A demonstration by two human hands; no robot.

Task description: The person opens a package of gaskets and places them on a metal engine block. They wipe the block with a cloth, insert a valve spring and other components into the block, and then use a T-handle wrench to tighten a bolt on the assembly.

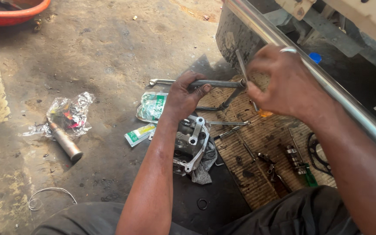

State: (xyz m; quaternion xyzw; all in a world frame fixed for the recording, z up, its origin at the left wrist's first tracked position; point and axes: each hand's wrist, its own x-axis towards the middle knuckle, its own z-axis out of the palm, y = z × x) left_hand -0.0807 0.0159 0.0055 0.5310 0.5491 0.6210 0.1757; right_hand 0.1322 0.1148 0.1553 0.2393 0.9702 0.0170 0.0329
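Colours near you

Your T-wrench (223,83) is dark grey, the bowl (11,13) orange-red, the packets (146,117) green and white.

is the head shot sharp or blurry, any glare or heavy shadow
Head view: mostly sharp, the right hand slightly soft; glare streaks along the chrome bar at right; daylight brightens the concrete floor, while the left hand on the T-handle wrench sits in softer shade.
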